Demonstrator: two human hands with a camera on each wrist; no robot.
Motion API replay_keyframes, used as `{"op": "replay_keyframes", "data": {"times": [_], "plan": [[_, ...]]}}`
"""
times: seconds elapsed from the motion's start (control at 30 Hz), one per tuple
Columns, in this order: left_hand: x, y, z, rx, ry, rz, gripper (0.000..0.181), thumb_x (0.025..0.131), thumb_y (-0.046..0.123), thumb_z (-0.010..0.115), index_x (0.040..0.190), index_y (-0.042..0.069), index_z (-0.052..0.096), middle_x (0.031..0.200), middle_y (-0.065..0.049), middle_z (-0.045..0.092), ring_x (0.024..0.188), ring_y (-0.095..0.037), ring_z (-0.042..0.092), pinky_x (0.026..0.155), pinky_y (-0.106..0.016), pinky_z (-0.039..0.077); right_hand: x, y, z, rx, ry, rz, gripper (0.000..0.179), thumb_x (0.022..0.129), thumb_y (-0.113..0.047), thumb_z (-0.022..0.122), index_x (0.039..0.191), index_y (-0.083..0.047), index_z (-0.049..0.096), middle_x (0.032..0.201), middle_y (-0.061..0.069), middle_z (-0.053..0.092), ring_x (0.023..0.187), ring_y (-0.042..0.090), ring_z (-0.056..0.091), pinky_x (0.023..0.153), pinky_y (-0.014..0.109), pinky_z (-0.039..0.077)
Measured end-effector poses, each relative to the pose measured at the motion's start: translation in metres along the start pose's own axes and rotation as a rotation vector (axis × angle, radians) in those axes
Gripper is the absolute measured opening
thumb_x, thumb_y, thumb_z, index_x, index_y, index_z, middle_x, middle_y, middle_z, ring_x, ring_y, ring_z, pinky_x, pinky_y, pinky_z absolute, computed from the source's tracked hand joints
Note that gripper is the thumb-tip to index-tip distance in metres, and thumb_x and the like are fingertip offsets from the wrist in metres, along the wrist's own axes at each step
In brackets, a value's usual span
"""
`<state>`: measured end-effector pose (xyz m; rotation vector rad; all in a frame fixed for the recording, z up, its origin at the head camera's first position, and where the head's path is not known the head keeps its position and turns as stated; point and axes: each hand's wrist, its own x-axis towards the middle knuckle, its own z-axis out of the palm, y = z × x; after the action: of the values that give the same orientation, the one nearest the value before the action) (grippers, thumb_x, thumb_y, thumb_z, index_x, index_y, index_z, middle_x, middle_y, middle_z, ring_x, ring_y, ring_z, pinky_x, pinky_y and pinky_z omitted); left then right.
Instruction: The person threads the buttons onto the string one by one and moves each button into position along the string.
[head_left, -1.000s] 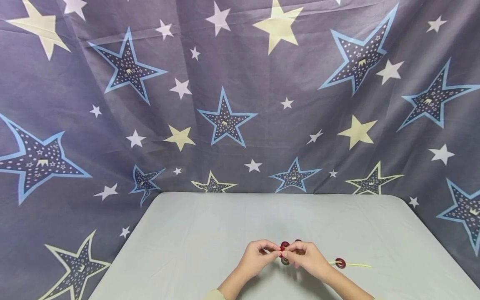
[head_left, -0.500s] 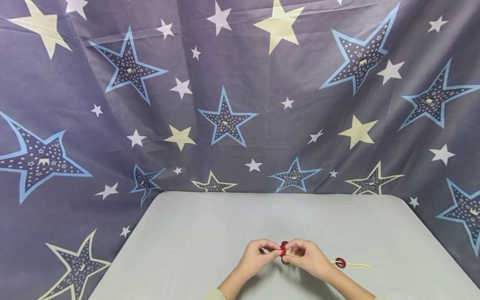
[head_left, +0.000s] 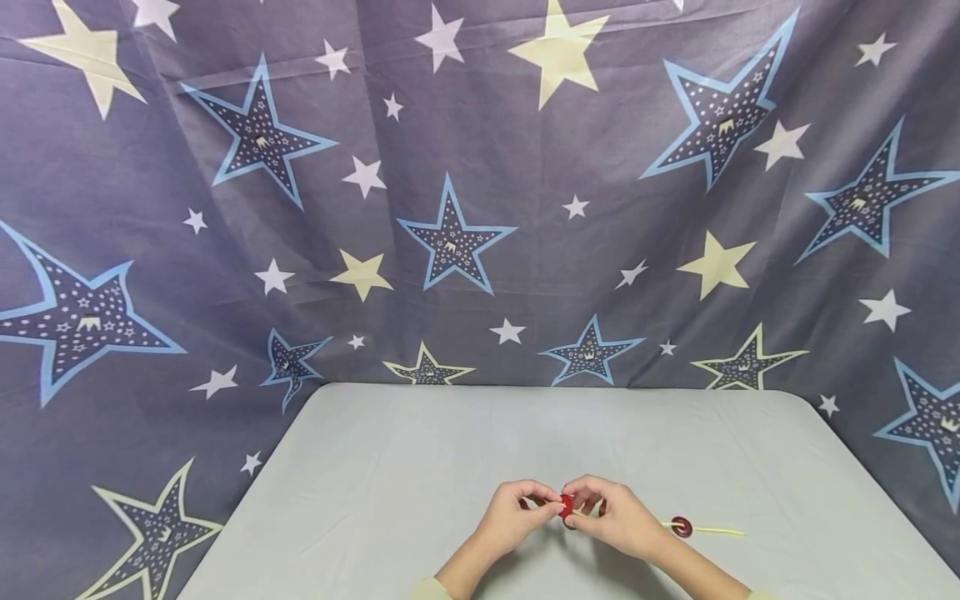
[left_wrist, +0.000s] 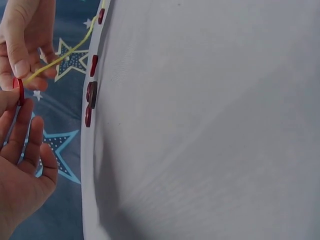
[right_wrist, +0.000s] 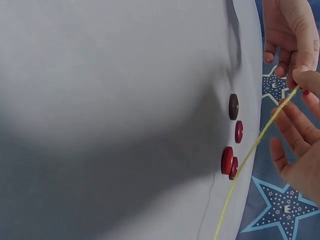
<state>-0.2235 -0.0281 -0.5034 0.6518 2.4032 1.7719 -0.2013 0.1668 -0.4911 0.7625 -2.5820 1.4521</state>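
Observation:
In the head view my left hand [head_left: 513, 517] and right hand [head_left: 617, 518] meet over the near part of the table, fingertips close together. Between them is a small round red button [head_left: 567, 505], turned on edge. In the left wrist view my left thumb and fingers pinch this red button [left_wrist: 20, 92], and the right thumb touches its upper edge. My right thumb and forefinger grip it from the other side. A yellow string [right_wrist: 260, 136] runs from the button past my right hand. Fingers largely hide the button in the right wrist view.
On the pale grey table [head_left: 420, 450], a dark red button [head_left: 682, 526] lies right of my right hand, threaded on the string. Several loose buttons lie near the front edge, including a brown button [right_wrist: 233, 107] and a red button [right_wrist: 227, 160]. A star-patterned cloth [head_left: 480, 167] hangs behind.
My right hand first drew back slightly to the right, showing string beside the red button, then its fingers came back against the button. My left hand has stayed almost still.

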Motion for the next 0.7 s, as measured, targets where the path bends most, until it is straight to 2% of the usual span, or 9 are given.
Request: {"op": "replay_keyframes", "data": {"times": [0.07,0.2,0.37,0.47,0.7], "plan": [[0.0016,-0.0072,0.0006,-0.008,-0.004,0.011,0.011,0.08,0.017,0.072,0.086,0.008,0.072,0.082,-0.009,0.072,0.07,0.003,0.053,0.058,-0.016,0.042,0.0001,0.0002,0.0002,-0.004,0.0,-0.016,0.022,0.08,-0.021,0.073,0.1,-0.016,0.064,0.079,-0.002,0.066,0.072,0.0,0.055,0.057,0.02,0.043],[0.0021,-0.0098,-0.0006,-0.022,-0.019,0.017,0.013,0.08,0.021,0.072,0.086,0.009,0.072,0.082,-0.008,0.072,0.07,0.002,0.055,0.058,-0.016,0.043,0.001,0.0015,0.0012,-0.033,0.002,-0.055,0.022,0.079,-0.018,0.074,0.099,-0.016,0.064,0.08,-0.004,0.065,0.071,0.004,0.056,0.058,0.021,0.045],[0.0015,-0.0095,-0.0014,-0.028,-0.031,-0.003,0.012,0.08,0.02,0.072,0.086,0.009,0.072,0.082,-0.009,0.072,0.07,0.001,0.056,0.059,-0.016,0.042,0.0034,0.0054,0.0033,-0.134,0.018,-0.198,0.025,0.075,-0.01,0.075,0.097,-0.015,0.064,0.084,-0.005,0.066,0.071,0.013,0.059,0.06,0.022,0.048],[0.0012,-0.0096,-0.0012,-0.038,-0.036,-0.008,0.011,0.081,0.018,0.072,0.087,0.008,0.072,0.083,-0.011,0.072,0.07,0.001,0.056,0.059,-0.016,0.042,0.0048,0.0063,0.0036,-0.182,0.028,-0.263,0.027,0.073,-0.007,0.076,0.095,-0.015,0.064,0.086,-0.006,0.067,0.071,0.012,0.06,0.06,0.021,0.048],[0.0019,-0.0084,-0.0015,-0.021,-0.059,0.009,0.014,0.08,0.02,0.072,0.086,0.008,0.073,0.083,-0.011,0.072,0.071,0.002,0.056,0.059,-0.015,0.042,0.0045,0.0063,0.0025,-0.199,0.015,-0.26,0.027,0.073,-0.01,0.077,0.095,-0.018,0.064,0.084,-0.009,0.066,0.07,0.006,0.059,0.06,0.02,0.048]]}}
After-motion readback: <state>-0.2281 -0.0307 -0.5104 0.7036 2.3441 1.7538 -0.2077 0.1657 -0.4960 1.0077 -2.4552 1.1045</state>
